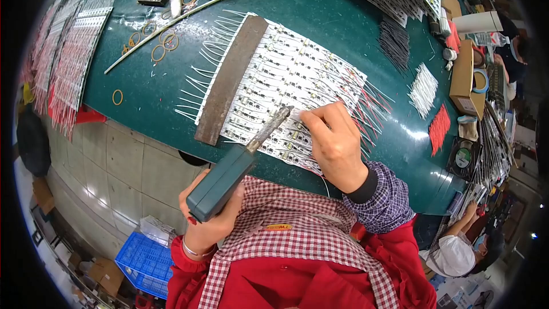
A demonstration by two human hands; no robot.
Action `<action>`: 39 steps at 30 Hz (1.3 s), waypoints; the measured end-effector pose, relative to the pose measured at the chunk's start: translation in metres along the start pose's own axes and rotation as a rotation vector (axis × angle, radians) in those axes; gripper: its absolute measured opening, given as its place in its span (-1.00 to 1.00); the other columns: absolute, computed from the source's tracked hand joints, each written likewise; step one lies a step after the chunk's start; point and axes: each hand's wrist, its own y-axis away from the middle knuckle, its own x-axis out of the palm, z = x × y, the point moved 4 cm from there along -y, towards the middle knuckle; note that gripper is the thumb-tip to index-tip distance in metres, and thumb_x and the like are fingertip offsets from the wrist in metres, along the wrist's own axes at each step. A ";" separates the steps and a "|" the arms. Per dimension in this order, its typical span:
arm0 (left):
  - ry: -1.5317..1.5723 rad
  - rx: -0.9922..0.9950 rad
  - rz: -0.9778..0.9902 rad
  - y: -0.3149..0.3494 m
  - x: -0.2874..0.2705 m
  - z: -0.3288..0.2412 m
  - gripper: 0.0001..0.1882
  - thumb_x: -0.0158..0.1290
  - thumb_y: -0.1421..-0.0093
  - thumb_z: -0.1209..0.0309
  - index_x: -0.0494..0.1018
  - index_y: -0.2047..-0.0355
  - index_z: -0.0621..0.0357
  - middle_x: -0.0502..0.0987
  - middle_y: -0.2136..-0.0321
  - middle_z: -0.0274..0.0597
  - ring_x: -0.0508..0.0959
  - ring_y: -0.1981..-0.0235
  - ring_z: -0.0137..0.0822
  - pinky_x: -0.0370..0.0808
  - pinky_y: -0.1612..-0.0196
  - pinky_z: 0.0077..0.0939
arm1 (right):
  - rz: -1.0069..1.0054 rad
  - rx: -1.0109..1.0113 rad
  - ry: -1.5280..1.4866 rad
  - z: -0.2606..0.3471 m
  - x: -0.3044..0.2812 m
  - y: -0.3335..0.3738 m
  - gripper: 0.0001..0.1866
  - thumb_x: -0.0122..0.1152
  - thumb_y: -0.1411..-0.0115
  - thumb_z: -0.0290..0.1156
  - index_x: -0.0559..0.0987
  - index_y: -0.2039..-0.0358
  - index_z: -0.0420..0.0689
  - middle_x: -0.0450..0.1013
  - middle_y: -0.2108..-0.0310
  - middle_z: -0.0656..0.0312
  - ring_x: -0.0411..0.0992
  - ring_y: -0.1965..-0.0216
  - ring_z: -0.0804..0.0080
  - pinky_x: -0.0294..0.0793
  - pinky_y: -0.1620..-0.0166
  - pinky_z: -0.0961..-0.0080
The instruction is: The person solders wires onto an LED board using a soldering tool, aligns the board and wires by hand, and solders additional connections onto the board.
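My left hand (217, 228) is wrapped round the dark green handle of a soldering iron (222, 180). The iron's metal tip rests at or just above a white panel of small circuit boards (274, 68); contact cannot be made out. Close to that tip, my right hand (338, 147) pinches with thumb and forefinger over the panel. What it holds is too small to name; a thin pale strand hangs below the hand. A flat brown metal bar (231, 80) lies across the panel's left part. Wires stick out from both sides of the panel, red and dark ones at the right.
Bundles of black wires (394, 46), white wires (424, 90) and red wires (440, 129) lie at the right. Wired panels (86, 51) hang over the left edge. A pale rod (166, 33) lies among rubber rings (170, 41). A blue crate (143, 266) stands below; another person (457, 254) sits at the right.
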 end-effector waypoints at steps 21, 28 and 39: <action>0.068 -0.098 -0.112 0.013 -0.005 0.002 -0.74 0.25 -0.01 0.60 0.57 0.24 0.39 0.61 0.37 -0.06 0.62 0.43 -0.34 0.53 0.34 -0.53 | -0.099 -0.039 0.034 0.007 -0.006 0.003 -0.69 0.18 0.17 -0.67 0.59 0.31 -0.25 0.38 0.44 0.19 0.36 0.39 0.24 0.37 0.36 0.36; 0.039 -0.057 -0.054 0.014 -0.005 -0.001 -0.80 0.24 -0.01 0.62 0.58 0.30 0.38 0.60 0.40 -0.08 0.59 0.46 -0.31 0.51 0.38 -0.52 | -0.044 -0.007 -0.069 0.010 -0.001 0.009 -0.68 0.22 0.16 -0.73 0.58 0.30 -0.26 0.35 0.46 0.19 0.35 0.43 0.27 0.36 0.43 0.39; 0.032 -0.062 0.006 0.013 -0.002 -0.001 -0.83 0.23 0.00 0.64 0.56 0.34 0.36 0.56 0.44 -0.10 0.55 0.51 -0.33 0.45 0.45 -0.53 | -0.022 0.006 -0.045 0.011 0.000 0.010 -0.69 0.23 0.15 -0.73 0.59 0.31 -0.23 0.34 0.47 0.20 0.35 0.43 0.30 0.38 0.45 0.40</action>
